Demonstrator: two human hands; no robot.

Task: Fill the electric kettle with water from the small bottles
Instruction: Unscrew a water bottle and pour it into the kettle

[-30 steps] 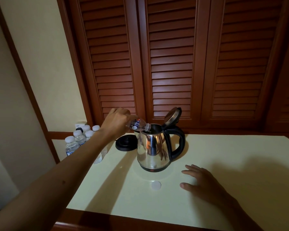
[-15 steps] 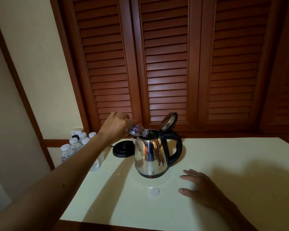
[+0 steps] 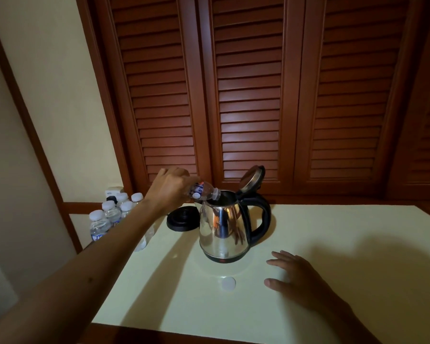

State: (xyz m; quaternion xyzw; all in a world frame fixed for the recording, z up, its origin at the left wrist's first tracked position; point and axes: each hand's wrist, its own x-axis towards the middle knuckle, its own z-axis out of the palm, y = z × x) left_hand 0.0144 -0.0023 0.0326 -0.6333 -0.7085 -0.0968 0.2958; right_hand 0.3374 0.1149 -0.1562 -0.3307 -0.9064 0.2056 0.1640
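Now left hand (image 3: 170, 188) grips small water bottle (image 3: 204, 191), tipped, mouth over open electric kettle (image 3: 225, 227) mid-desk (image 3: 333, 244). Right hand (image 3: 299, 276) flat, relaxed, right of kettle. White cap (image 3: 228, 283) before kettle.

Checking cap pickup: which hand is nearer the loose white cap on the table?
Right. The right hand rests flat on the table just right of the white cap; the left hand is up behind it, holding the bottle over the kettle.

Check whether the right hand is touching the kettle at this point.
Apart. The head view shows the right hand lying flat on the table, with a strip of bare tabletop between its fingertips and the kettle base.
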